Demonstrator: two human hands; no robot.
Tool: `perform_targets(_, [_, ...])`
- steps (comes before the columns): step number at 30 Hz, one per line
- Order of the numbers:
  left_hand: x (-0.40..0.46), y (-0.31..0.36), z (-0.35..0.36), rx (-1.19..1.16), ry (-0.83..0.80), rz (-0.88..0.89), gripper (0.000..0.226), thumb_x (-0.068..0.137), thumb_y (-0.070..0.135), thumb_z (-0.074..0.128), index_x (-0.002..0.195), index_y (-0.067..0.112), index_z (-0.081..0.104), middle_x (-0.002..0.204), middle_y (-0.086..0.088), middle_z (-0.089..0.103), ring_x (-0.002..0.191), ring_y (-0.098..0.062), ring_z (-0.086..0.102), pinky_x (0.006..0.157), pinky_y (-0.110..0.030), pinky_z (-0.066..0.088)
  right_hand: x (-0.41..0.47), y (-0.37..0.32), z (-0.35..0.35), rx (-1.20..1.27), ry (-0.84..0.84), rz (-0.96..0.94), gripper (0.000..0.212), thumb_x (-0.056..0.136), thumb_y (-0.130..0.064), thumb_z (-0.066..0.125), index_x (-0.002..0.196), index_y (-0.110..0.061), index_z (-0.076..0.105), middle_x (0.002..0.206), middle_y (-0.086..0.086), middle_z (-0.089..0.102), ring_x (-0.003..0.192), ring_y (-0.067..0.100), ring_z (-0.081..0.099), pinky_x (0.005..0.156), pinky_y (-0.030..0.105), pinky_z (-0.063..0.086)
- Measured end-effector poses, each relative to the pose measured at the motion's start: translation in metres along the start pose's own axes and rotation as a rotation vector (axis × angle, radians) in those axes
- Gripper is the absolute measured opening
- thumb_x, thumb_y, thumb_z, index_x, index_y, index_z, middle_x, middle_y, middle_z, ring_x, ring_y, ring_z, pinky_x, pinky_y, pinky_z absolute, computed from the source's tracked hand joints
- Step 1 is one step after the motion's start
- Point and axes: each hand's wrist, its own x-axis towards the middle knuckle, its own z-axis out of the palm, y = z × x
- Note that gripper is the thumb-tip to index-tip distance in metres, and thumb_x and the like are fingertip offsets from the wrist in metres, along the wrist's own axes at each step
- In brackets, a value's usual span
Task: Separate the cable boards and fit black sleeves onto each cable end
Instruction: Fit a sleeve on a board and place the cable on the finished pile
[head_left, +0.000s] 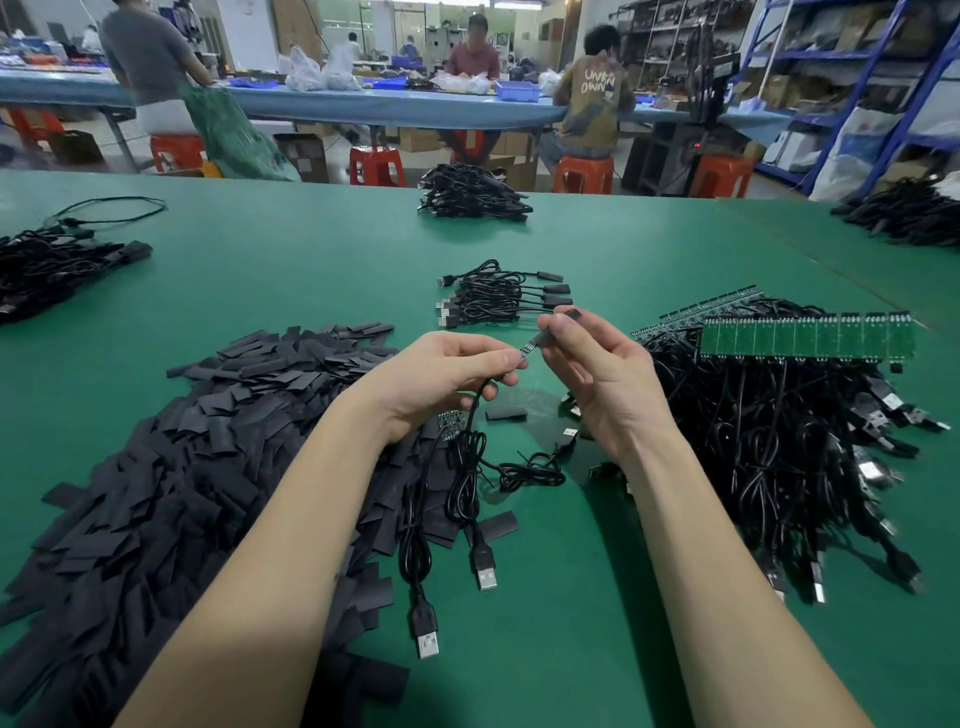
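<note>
Pinching a small green circuit board (525, 352) at the end of a thin black cable (470, 415), the left hand (441, 379) holds it by thumb and curled forefinger above the green table mat (311, 270). The right hand (592, 374) grips a flat black sleeve (558, 326) between thumb and fingers, the sleeve's lower mouth just meeting the tip of the board. From the left hand the cable drops to the mat and coils near a silver USB plug (569, 435).

Under and beside the left forearm spreads a wide heap of loose black sleeves (182, 467), which covers most of the near left of the mat; two more black USB cables (447, 545) lie across its edge with their plugs pointing toward the viewer. A single stray sleeve (505, 414) rests on the mat between the hands. To the right, a strip of joined green boards (805, 338) lies on top of a dense tangle of black cables (779, 457), close beside the right wrist.

Beyond the hands sits a small bundle of cables with sleeves already fitted (504, 299). Farther back lie three larger black cable piles: one centre (470, 195), one left (52, 265), one at the far right edge (909, 210). Behind the table, people sit on red plastic stools (376, 165) at a long blue bench (389, 106).
</note>
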Motion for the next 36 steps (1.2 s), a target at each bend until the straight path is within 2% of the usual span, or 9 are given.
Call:
perform_targets(5, [0.000,0.000,-0.001,-0.012,-0.007,0.004,0.013,0.093,0.029,0.070,0.087,0.027,0.081,0.081,0.010,0.071,0.063,-0.002,0.055,0.052,-0.010,0.039,0.000,0.001,0.003,0.009,0.028,-0.016,0.027,0.066,-0.013,0.083,0.091,-0.009,0.076,0.087,0.007,0.077,0.077,0.012,0.072,0.073,0.018,0.057])
perform_targets(14, [-0.002,-0.001,-0.001,-0.031,-0.037,0.013,0.009,0.090,0.030,0.073,0.088,0.028,0.081,0.081,0.009,0.071,0.063,-0.002,0.054,0.053,-0.010,0.039,-0.003,0.008,0.006,0.047,0.007,-0.051,0.015,0.070,-0.006,0.082,0.083,-0.011,0.077,0.081,0.006,0.076,0.076,0.014,0.072,0.075,0.020,0.057])
perform_targets(16, [-0.002,0.000,-0.002,-0.045,-0.044,0.018,0.009,0.090,0.028,0.073,0.087,0.027,0.081,0.080,0.008,0.070,0.062,-0.002,0.054,0.053,-0.010,0.039,-0.002,0.009,0.005,0.022,-0.007,-0.053,0.017,0.071,-0.007,0.082,0.087,-0.011,0.076,0.081,0.004,0.076,0.076,0.013,0.072,0.076,0.020,0.057])
perform_targets(20, [-0.004,0.000,-0.003,-0.068,-0.080,0.036,0.009,0.081,0.031,0.076,0.085,0.025,0.080,0.079,0.005,0.070,0.061,-0.002,0.055,0.053,-0.010,0.040,-0.004,0.006,0.000,0.036,-0.115,0.055,0.027,0.069,-0.014,0.082,0.094,-0.014,0.072,0.091,0.007,0.076,0.079,0.011,0.071,0.075,0.019,0.057])
perform_targets(23, [-0.004,0.000,-0.004,-0.088,-0.094,0.049,0.011,0.078,0.029,0.077,0.086,0.022,0.079,0.079,0.002,0.071,0.061,-0.004,0.055,0.055,-0.010,0.042,-0.005,0.004,-0.002,-0.003,-0.152,0.115,0.022,0.071,-0.013,0.081,0.091,-0.017,0.075,0.094,0.007,0.076,0.082,0.012,0.072,0.075,0.019,0.057])
perform_targets(26, [-0.003,0.000,-0.005,-0.130,-0.083,0.052,0.024,0.077,0.023,0.078,0.097,0.017,0.066,0.077,-0.003,0.072,0.060,-0.006,0.056,0.056,-0.011,0.045,-0.005,0.002,-0.003,-0.049,-0.165,0.142,0.013,0.070,-0.014,0.082,0.081,-0.020,0.079,0.090,0.005,0.076,0.078,0.010,0.071,0.074,0.017,0.056])
perform_targets(29, [-0.005,0.001,-0.007,-0.141,-0.095,0.063,0.031,0.077,0.018,0.077,0.098,0.016,0.054,0.076,-0.005,0.073,0.058,-0.008,0.056,0.054,-0.012,0.044,-0.005,-0.003,-0.005,-0.048,-0.194,0.206,0.010,0.068,-0.014,0.082,0.076,-0.020,0.080,0.089,0.003,0.077,0.075,0.009,0.071,0.070,0.016,0.056])
perform_targets(32, [-0.006,0.002,-0.007,-0.111,-0.118,0.063,0.031,0.078,0.018,0.076,0.094,0.017,0.051,0.077,-0.006,0.073,0.058,-0.009,0.054,0.056,-0.015,0.040,-0.005,-0.006,-0.008,-0.095,-0.243,0.211,0.010,0.073,-0.010,0.077,0.077,-0.020,0.079,0.092,0.005,0.078,0.078,0.010,0.072,0.073,0.018,0.056])
perform_targets(36, [-0.006,0.001,-0.008,-0.167,-0.109,0.071,0.027,0.080,0.015,0.075,0.091,0.018,0.050,0.076,-0.006,0.072,0.062,-0.011,0.054,0.058,-0.014,0.046,-0.007,-0.003,-0.006,-0.108,-0.285,0.160,0.015,0.077,-0.007,0.074,0.079,-0.021,0.077,0.097,0.006,0.078,0.084,0.011,0.073,0.078,0.020,0.057])
